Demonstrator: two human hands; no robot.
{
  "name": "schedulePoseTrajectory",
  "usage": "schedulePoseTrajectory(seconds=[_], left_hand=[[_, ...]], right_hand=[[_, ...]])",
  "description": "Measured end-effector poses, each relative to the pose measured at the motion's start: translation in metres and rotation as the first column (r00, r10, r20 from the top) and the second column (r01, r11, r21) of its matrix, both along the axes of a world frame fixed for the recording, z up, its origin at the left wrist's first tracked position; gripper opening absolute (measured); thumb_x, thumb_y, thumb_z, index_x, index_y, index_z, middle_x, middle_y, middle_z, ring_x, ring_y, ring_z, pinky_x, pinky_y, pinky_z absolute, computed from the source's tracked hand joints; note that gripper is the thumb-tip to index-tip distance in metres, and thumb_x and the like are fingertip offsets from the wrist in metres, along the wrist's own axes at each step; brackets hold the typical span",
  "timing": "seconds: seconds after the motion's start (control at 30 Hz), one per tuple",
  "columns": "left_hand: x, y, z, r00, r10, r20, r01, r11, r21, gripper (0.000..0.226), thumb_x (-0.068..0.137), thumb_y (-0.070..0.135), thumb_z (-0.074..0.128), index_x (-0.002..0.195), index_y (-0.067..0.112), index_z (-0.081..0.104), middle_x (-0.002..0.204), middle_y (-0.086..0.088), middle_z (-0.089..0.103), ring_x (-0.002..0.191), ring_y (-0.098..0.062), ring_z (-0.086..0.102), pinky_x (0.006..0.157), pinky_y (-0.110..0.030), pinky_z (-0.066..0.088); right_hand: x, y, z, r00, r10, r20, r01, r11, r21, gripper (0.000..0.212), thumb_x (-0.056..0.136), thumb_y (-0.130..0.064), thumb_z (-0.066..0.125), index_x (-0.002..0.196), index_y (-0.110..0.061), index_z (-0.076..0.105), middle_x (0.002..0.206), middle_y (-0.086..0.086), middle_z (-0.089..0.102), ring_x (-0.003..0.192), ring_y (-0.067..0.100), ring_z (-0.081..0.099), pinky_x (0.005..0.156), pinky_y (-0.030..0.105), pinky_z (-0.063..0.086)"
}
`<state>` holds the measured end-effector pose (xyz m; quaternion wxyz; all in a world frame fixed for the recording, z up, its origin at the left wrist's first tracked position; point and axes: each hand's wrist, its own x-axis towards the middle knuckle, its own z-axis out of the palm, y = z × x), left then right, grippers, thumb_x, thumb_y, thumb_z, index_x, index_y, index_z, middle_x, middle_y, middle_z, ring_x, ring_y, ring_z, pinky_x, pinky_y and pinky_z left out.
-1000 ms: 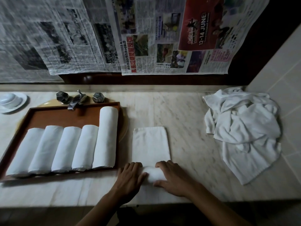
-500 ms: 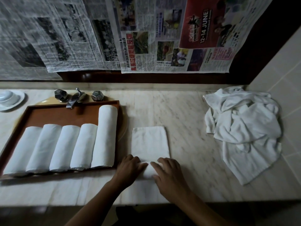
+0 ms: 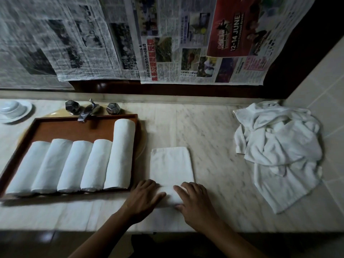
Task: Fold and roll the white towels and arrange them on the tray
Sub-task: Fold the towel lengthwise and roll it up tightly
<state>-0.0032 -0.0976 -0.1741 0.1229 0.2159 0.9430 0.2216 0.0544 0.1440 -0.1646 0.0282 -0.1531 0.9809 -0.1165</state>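
Beneath newspapers (image 3: 186, 43), marble counter (image 3: 214, 146): wooden tray (image 3: 65, 129), half-rolled towel (image 3: 171, 164).

Newspaper sheets (image 3: 167, 43) are hung across the dark wall far beyond the fingers (image 3: 188, 190), above a marble counter (image 3: 214, 136). A metal faucet (image 3: 89, 110), flanked by two faceted knobs (image 3: 72, 107), is seen beyond the fingers and to their left, with a white dish (image 3: 14, 110) set farther left. Pale wall tiles (image 3: 325, 81) are seen far to the fingers' right.
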Motion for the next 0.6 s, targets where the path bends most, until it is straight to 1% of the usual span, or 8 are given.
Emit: schedulePoseTrajectory(seconds=[0.1, 0.17, 0.27, 0.33, 0.4, 0.47, 0.53, 0.6], left_hand=[[0.018, -0.002, -0.002, 0.999, 0.024, 0.040, -0.025, 0.999, 0.039, 0.075, 0.091, 0.085, 0.021, 0.131, 0.033, 0.057, 0.129, 0.019, 0.055, 0.120, -0.006, 0.047, 0.102, -0.035, 0.038], [0.027, 0.000, -0.003, 0.995, 0.072, 0.071, -0.076, 0.995, 0.066, 0.077, 0.088, 0.088, 0.020, 0.133, 0.035, 0.054, 0.131, 0.022, 0.054, 0.122, -0.005, 0.046, 0.102, -0.037, 0.036], [0.032, 0.006, -0.004, 0.993, 0.111, 0.043, -0.113, 0.992, 0.047, 0.070, 0.087, 0.089, 0.019, 0.125, 0.041, 0.053, 0.127, 0.025, 0.056, 0.117, -0.007, 0.049, 0.092, -0.036, 0.034], [0.030, 0.009, -0.005, 0.991, 0.133, 0.029, -0.134, 0.990, 0.042, 0.071, 0.086, 0.090, 0.016, 0.119, 0.041, 0.056, 0.120, 0.023, 0.058, 0.112, -0.008, 0.050, 0.087, -0.036, 0.035], [0.024, 0.010, -0.009, 0.986, 0.165, 0.026, -0.166, 0.984, 0.062, 0.072, 0.086, 0.091, 0.017, 0.113, 0.041, 0.061, 0.113, 0.021, 0.060, 0.106, -0.009, 0.052, 0.086, -0.038, 0.039], [0.016, 0.009, -0.016, 0.985, 0.169, 0.024, -0.171, 0.982, 0.081, 0.066, 0.089, 0.089, 0.023, 0.106, 0.040, 0.064, 0.104, 0.020, 0.062, 0.099, -0.011, 0.054, 0.088, -0.038, 0.043], [0.009, 0.009, -0.019, 0.986, 0.165, 0.027, -0.167, 0.981, 0.099, 0.062, 0.091, 0.086, 0.026, 0.100, 0.040, 0.067, 0.099, 0.019, 0.065, 0.092, -0.011, 0.055, 0.087, -0.036, 0.044], [0.003, 0.011, -0.016, 0.987, 0.161, 0.024, -0.163, 0.982, 0.100, 0.061, 0.092, 0.083, 0.029, 0.096, 0.040, 0.071, 0.096, 0.018, 0.068, 0.088, -0.011, 0.057, 0.085, -0.034, 0.043]], right_hand=[[0.010, 0.004, 0.001, 1.000, 0.015, 0.012, -0.014, 1.000, -0.011, 0.061, 0.082, -0.054, 0.062, 0.138, -0.030, 0.052, 0.133, -0.003, 0.055, 0.117, 0.024, 0.056, 0.099, 0.047, 0.049], [0.015, 0.005, 0.003, 1.000, 0.008, 0.025, -0.007, 1.000, -0.016, 0.060, 0.082, -0.057, 0.059, 0.136, -0.032, 0.053, 0.130, -0.005, 0.055, 0.116, 0.023, 0.055, 0.099, 0.047, 0.048], [0.015, 0.007, 0.007, 0.999, 0.004, 0.050, -0.003, 1.000, -0.014, 0.059, 0.083, -0.059, 0.056, 0.136, -0.033, 0.052, 0.127, -0.007, 0.054, 0.116, 0.022, 0.053, 0.105, 0.049, 0.041], [0.010, 0.008, 0.009, 0.997, 0.005, 0.072, -0.006, 1.000, 0.008, 0.059, 0.084, -0.060, 0.052, 0.137, -0.034, 0.050, 0.128, -0.008, 0.053, 0.119, 0.022, 0.051, 0.113, 0.052, 0.033], [0.006, 0.006, 0.010, 0.995, -0.005, 0.097, 0.004, 1.000, 0.014, 0.060, 0.085, -0.059, 0.049, 0.139, -0.033, 0.048, 0.130, -0.008, 0.052, 0.123, 0.022, 0.049, 0.118, 0.056, 0.023], [0.007, 0.004, 0.012, 0.998, -0.016, 0.056, 0.016, 1.000, 0.014, 0.059, 0.085, -0.054, 0.052, 0.138, -0.029, 0.051, 0.132, -0.005, 0.053, 0.123, 0.024, 0.050, 0.118, 0.058, 0.022], [0.015, -0.001, 0.013, 0.999, -0.013, -0.038, 0.013, 1.000, -0.014, 0.056, 0.084, -0.042, 0.055, 0.137, -0.023, 0.056, 0.134, 0.000, 0.055, 0.121, 0.027, 0.054, 0.115, 0.055, 0.027], [0.025, -0.007, 0.011, 0.994, 0.004, -0.110, -0.009, 0.999, -0.045, 0.058, 0.082, -0.028, 0.059, 0.139, -0.021, 0.056, 0.139, 0.005, 0.055, 0.124, 0.029, 0.054, 0.114, 0.053, 0.029]])
